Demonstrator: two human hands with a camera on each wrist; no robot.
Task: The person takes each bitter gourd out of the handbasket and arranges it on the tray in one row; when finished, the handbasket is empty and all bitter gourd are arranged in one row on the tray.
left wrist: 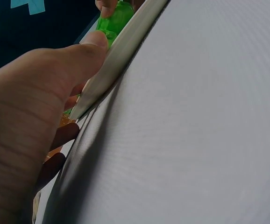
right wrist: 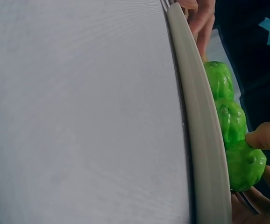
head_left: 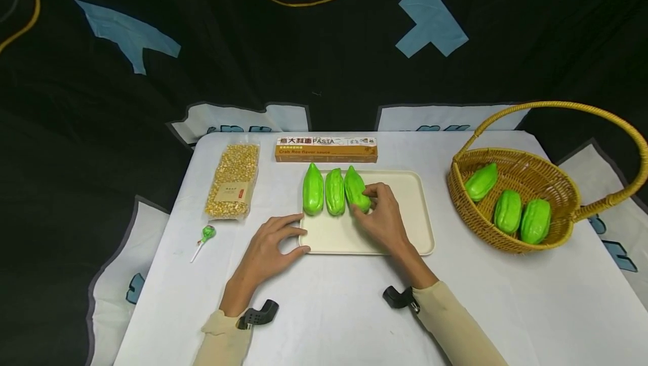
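Observation:
Three glossy green ridged fruits, pointed at the far end, lie side by side on a cream tray (head_left: 400, 225): a left one (head_left: 313, 190), a middle one (head_left: 334, 193) and a right one (head_left: 355, 189). My right hand (head_left: 383, 217) holds the right fruit near its lower end, thumb on one side and fingers on the other; the right wrist view shows this fruit (right wrist: 245, 165) against its neighbour. At the tray's left edge is my left hand (head_left: 273, 247), fingers spread and loosely bent, holding nothing. Its thumb is beside the tray's rim (left wrist: 125, 51) in the left wrist view.
A wicker basket (head_left: 468, 217) with a tall handle stands at the right, holding three similar green fruits. Behind the tray lies a pasta box (head_left: 326, 150). To the left are a bag of corn kernels (head_left: 235, 172) and a green lollipop (head_left: 207, 233).

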